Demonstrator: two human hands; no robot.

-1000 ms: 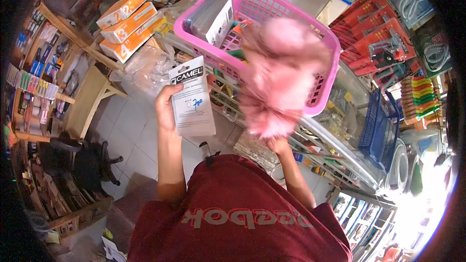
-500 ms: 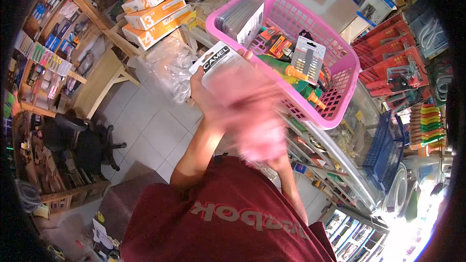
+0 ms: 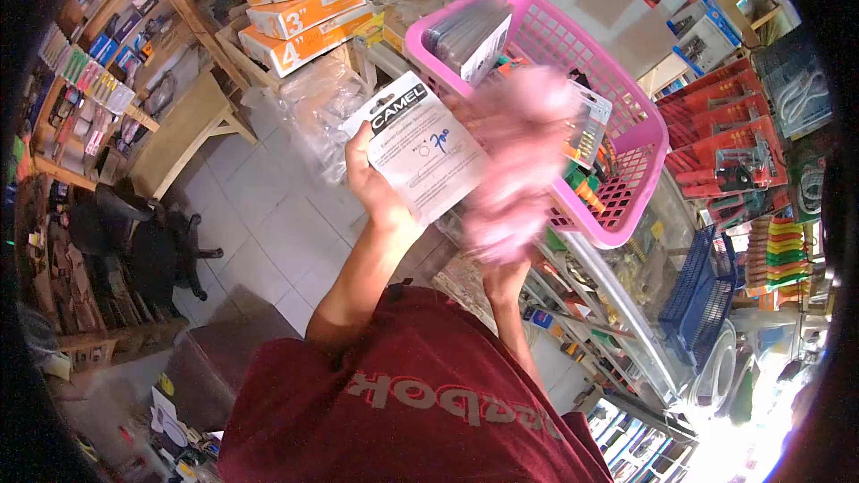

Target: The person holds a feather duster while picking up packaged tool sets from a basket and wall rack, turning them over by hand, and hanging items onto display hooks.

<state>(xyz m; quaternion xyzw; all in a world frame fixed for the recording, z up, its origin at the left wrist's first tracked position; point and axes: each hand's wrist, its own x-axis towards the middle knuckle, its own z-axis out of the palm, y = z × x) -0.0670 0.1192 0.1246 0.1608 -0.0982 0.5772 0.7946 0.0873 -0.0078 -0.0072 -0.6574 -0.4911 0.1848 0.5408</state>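
My left hand is closed on a flat white card package, gripping its left side. The card bears the word CAMEL on a dark band at its top, small print and a blue handwritten mark. On the right, a pink cloth is smeared by motion beside the card, in front of the basket's near side. My right hand holds this cloth; its fingers are hidden by the cloth and blur. Behind stands a pink plastic basket with packaged goods inside.
Orange-and-white boxes are stacked beyond the card, with crumpled clear plastic below. A glass display counter supports the basket. Blue trays and hanging red tool packs are at right. A black chair stands at left.
The pink cloth has moved off the card to the right and up, so the card's printed face now shows. My left hand keeps its hold. The camera view has shifted slightly.
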